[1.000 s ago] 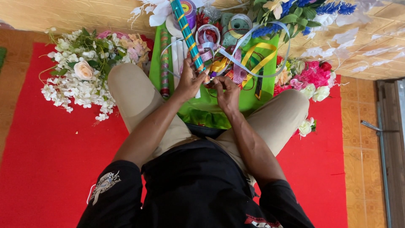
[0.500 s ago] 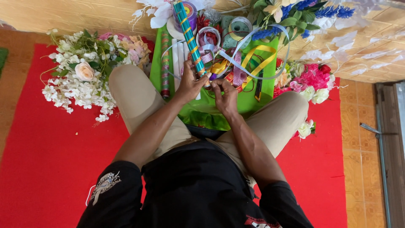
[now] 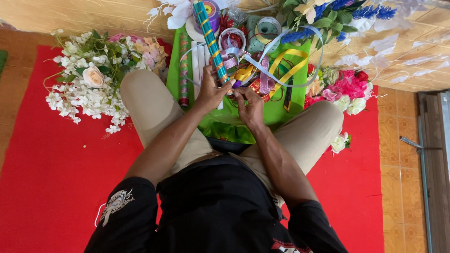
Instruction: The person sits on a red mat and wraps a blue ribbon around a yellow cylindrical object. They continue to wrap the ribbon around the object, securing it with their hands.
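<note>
A person in tan trousers and a black shirt sat cross-legged on a red mat (image 3: 56, 187), both hands busy over a glossy green sheet (image 3: 286, 112) spread between the knees. The left hand (image 3: 211, 91) was closed around the lower end of a slim teal wrapped rod (image 3: 210, 40) banded with gold, which slanted away toward 12 o'clock. The right hand (image 3: 251, 105), just beside it at 3 o'clock, had its fingers curled shut on a small purple-tipped piece at the rod's base; what that piece was could not be made out. Beyond the hands, at 12 to 1 o'clock, lay a loose tangle of satin ribbons (image 3: 262, 70) in yellow, lilac, pink and pale blue, looping over one another, with round ribbon spools (image 3: 268, 28) further back. A thin red patterned roll (image 3: 183, 70) lay lengthwise on the sheet at 11 o'clock. At 10 o'clock, a feathery heap of white artificial blossoms (image 3: 89, 89) surrounded one cream rose. At 2 o'clock sat a cluster of pink and white fabric flowers (image 3: 342, 89), and blue-spiked stems (image 3: 370, 11) with green leaves lay farther off against the yellowish wooden floor (image 3: 70, 18).
</note>
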